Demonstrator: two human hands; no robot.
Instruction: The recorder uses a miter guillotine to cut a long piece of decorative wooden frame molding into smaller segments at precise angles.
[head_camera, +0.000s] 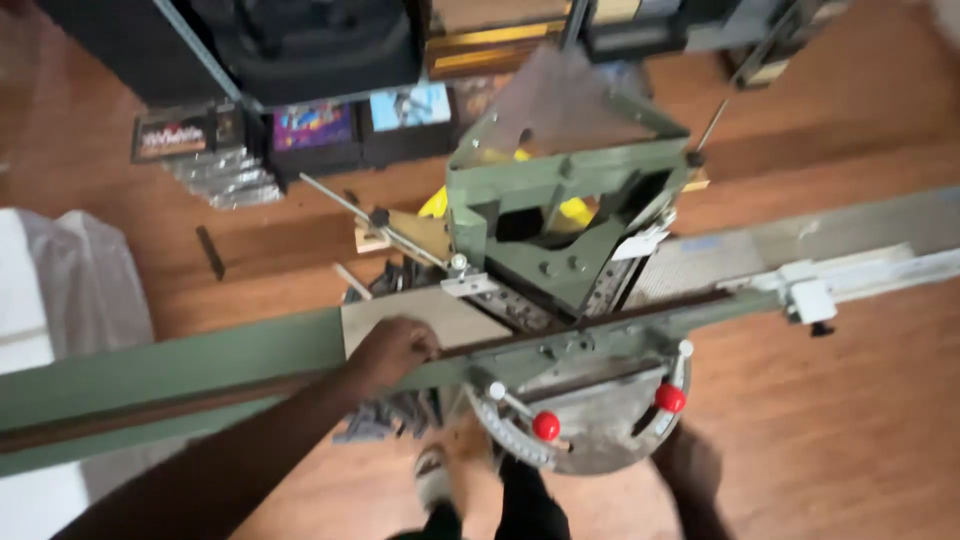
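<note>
left hand (392, 352) pressed flat on long dark moulding strip (600, 322), fingers curled over it, just left of the green mitre cutter (560, 200). strip looks stiff, light, slender; likely best held close to the blades. right hand (688, 468) below the cutter's red knobs (546, 425), grip cannot tell.

Left arm entered from the 7 o'clock corner and ran up toward centre, forearm extended. Left hand (392, 352) lay palm down, fingers curled over and pressing downward, knuckles toward 2 o'clock. Right hand (688, 468) sat low at about 5 o'clock, back of hand up, partly covered; finger position could not be read. Legs and one foot showed at 6 o'clock, blurred.
</note>
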